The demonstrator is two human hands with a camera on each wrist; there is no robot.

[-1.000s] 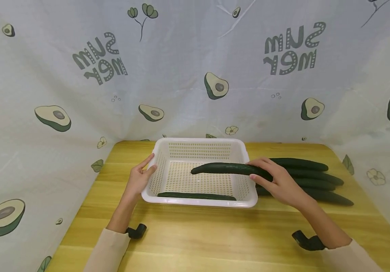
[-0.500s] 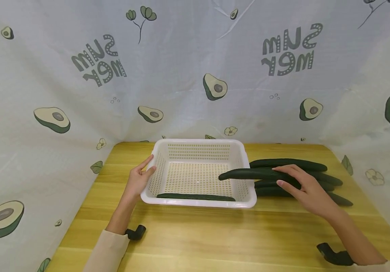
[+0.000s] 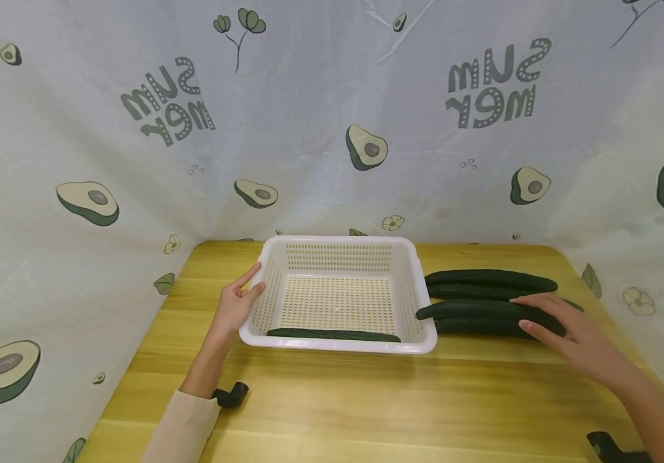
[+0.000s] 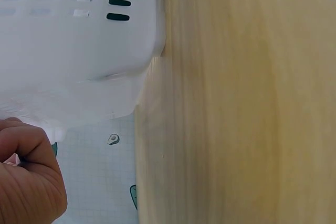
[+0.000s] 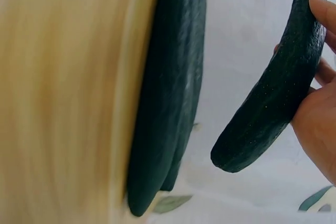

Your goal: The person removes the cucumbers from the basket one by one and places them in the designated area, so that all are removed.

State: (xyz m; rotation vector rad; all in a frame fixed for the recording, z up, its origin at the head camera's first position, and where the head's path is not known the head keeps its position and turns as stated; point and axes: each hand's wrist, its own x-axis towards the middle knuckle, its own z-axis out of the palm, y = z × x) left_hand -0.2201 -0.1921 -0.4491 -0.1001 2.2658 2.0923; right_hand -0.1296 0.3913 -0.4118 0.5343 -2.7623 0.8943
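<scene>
My left hand (image 3: 235, 310) grips the left rim of a white plastic basket (image 3: 337, 346), thumb over its inner side; the left wrist view shows curled fingers (image 4: 31, 177) beside the basket wall (image 4: 79, 45). One cucumber (image 3: 332, 335) lies inside along the front wall. To the right of the basket, my right hand (image 3: 583, 337) holds a long dark green cucumber (image 3: 476, 310) between thumb and fingers near its right end. Its left tip overlaps the basket's right rim. In the right wrist view this cucumber (image 5: 278, 87) is raised apart from the cucumbers (image 5: 165, 87) on the table.
Several more cucumbers (image 3: 490, 279) lie side by side on the wooden table (image 3: 337, 405), right of the basket. A pale cloth with printed avocados (image 3: 367, 146) hangs behind and along both sides. A black wrist mount (image 3: 232, 395) sits on my left wrist.
My right hand has moved to the right with the cucumber, from over the basket to over the other cucumbers, and somewhat lower. The left hand and the basket stay in place.
</scene>
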